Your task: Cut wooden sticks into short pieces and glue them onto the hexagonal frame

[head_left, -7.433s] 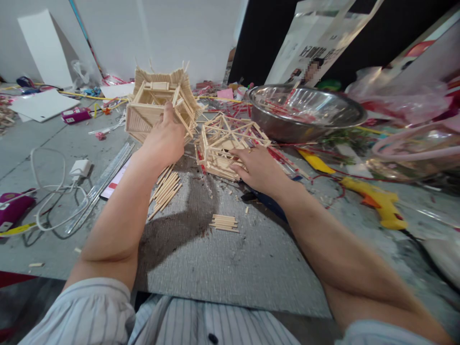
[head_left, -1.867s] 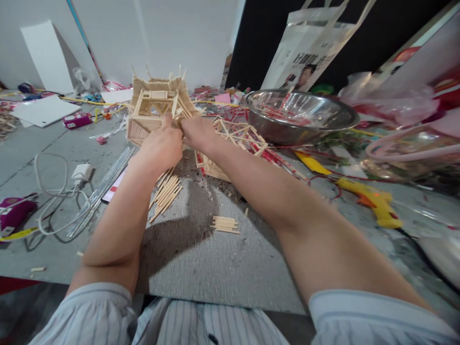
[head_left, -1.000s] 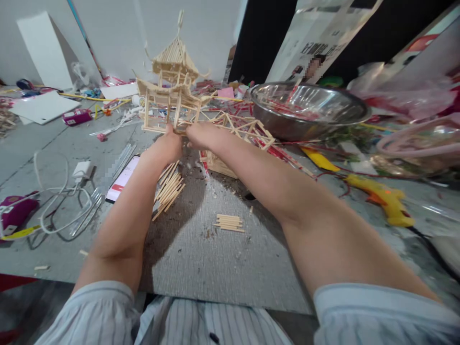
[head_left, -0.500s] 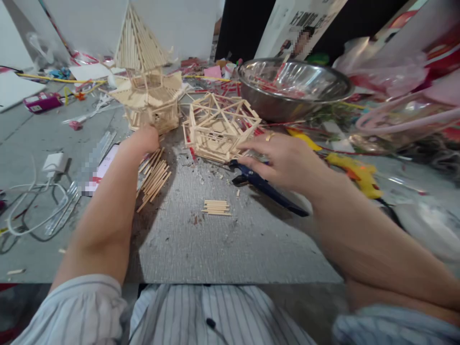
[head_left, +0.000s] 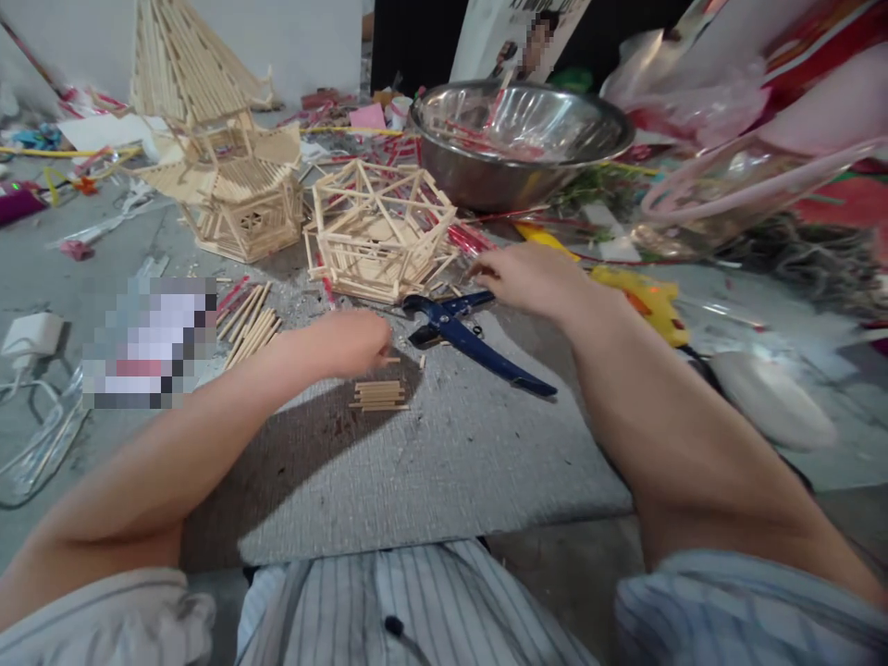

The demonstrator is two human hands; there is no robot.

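My left hand is closed just above a small row of short wooden sticks; a thin stick end pokes out under its fingertips. My right hand hovers by the upper handle of the blue-handled cutters, its fingers curled together, and what they hold, if anything, is hidden. The cutters lie spread on the table. Behind them stands an open hexagonal frame of wooden sticks. A loose pile of longer sticks is left of my left hand.
A stick-built pagoda with a pointed roof stands back left. The steel bowl holds red strips. A yellow glue gun lies at right. A phone, blurred out, and a white charger with cables lie at left.
My left hand has moved right and nearer, from the pagoda's foot to the short stick row. My right hand has drawn away from the frame's edge and cutters. The view has shifted right.
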